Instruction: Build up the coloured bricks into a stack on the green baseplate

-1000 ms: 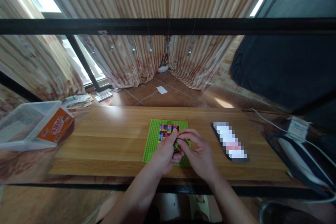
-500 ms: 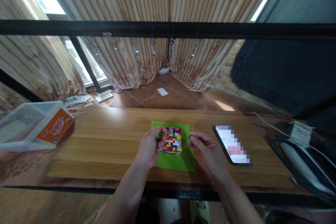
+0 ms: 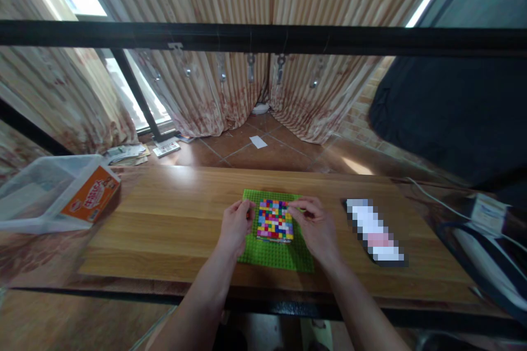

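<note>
A block of multicoloured toy bricks (image 3: 274,220) stands on a green studded baseplate (image 3: 276,259) on the wooden table. At its left side my left hand (image 3: 237,225) is closed around several small toy bricks, which the fingers now mostly hide. My right hand (image 3: 315,225) reaches over the baseplate, its thumb and forefinger pinched at the block's upper right edge. The small green brick between those fingertips is mostly hidden.
A phone (image 3: 374,230) lies on the table (image 3: 164,230) to the right. Beyond the table's left end sits a clear plastic bin (image 3: 49,167) with an orange label. A dark metal bar (image 3: 230,38) crosses above the far side.
My right hand has moved left, from beside the baseplate to the block's upper right edge. My left hand has turned, hiding the bricks in it. The view has shifted slightly.
</note>
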`<state>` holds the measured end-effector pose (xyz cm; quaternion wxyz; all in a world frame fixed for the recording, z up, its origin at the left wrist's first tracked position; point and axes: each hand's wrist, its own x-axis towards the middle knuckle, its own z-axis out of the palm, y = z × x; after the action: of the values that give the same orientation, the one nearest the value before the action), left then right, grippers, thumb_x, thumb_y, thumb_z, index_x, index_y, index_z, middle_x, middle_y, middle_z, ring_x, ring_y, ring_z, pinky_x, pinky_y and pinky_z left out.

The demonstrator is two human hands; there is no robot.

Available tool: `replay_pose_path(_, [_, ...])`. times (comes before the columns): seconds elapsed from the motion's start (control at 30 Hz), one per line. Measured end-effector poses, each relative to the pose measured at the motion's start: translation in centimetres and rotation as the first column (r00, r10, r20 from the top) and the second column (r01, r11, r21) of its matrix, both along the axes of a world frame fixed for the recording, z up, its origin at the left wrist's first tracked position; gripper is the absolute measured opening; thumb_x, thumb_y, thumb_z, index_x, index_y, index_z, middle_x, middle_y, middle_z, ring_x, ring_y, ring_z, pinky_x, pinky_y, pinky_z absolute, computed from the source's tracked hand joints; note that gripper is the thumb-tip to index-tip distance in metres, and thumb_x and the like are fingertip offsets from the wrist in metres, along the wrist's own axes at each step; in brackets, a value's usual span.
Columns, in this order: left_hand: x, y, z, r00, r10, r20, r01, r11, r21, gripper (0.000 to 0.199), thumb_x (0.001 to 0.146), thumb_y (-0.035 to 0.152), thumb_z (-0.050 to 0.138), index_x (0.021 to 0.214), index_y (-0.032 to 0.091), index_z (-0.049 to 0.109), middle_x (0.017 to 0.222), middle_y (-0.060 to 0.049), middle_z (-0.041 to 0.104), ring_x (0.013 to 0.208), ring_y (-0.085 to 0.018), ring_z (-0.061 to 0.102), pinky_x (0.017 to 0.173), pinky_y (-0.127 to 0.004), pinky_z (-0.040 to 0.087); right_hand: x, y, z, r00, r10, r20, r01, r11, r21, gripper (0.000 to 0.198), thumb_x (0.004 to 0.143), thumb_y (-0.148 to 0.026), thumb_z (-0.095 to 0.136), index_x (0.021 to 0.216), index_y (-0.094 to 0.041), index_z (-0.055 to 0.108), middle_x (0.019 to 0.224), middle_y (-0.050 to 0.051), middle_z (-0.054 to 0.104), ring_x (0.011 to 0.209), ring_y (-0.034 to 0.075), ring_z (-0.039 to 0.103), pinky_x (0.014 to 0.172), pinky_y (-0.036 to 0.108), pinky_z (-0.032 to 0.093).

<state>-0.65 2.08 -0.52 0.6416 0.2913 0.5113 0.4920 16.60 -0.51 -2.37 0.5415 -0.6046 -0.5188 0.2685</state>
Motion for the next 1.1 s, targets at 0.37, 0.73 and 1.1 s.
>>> replay_pose_path(0.37, [0.7, -0.3, -0.6, 0.999, -0.032, 0.030, 0.034, 0.997, -0.071, 0.019, 0.072, 0.034, 0.058, 0.075, 0.016, 0.054, 0.050, 0.009, 0.041, 0.034, -0.001, 0.022, 0.038, -0.017, 0.010, -0.6, 1.8, -1.6, 1.000, 0.023, -0.011, -0.024, 0.999, -0.048, 0.015, 0.072, -0.038, 0.073, 0.078, -0.024, 0.076, 0.110, 0.007, 0.061, 0.106, 0.024, 0.057, 0.092, 0.042, 0.042])
replay_pose_path(0.73, [0.8, -0.7, -0.8, 0.999, 0.001, 0.055, 0.006, 0.991, -0.133, 0.014, 0.069, 0.030, 0.057, 0.070, 0.018, 0.050, 0.049, 0.008, 0.040, 0.034, -0.002, 0.023, 0.038, -0.017, 0.011, -1.3, 2.2, -1.3, 0.856, 0.033, -0.516, -0.158, 0.967, -0.199, 0.035, 0.055, -0.036, 0.086, 0.084, -0.021, 0.073, 0.079, 0.001, 0.071, 0.072, 0.017, 0.062, 0.070, 0.033, 0.050])
replay_pose_path(1.1, [0.8, -0.8, -1.0, 0.998, -0.008, 0.063, 0.016, 0.991, -0.131, 0.016, 0.070, 0.031, 0.058, 0.069, 0.018, 0.048, 0.048, 0.008, 0.041, 0.034, -0.002, 0.023, 0.038, -0.017, 0.012, -1.1, 3.0, -1.0, 0.794, 0.052, -0.605, -0.235, 0.945, -0.228, 0.040, 0.050, -0.028, 0.087, 0.086, -0.021, 0.070, 0.082, 0.000, 0.072, 0.073, 0.016, 0.065, 0.074, 0.035, 0.052])
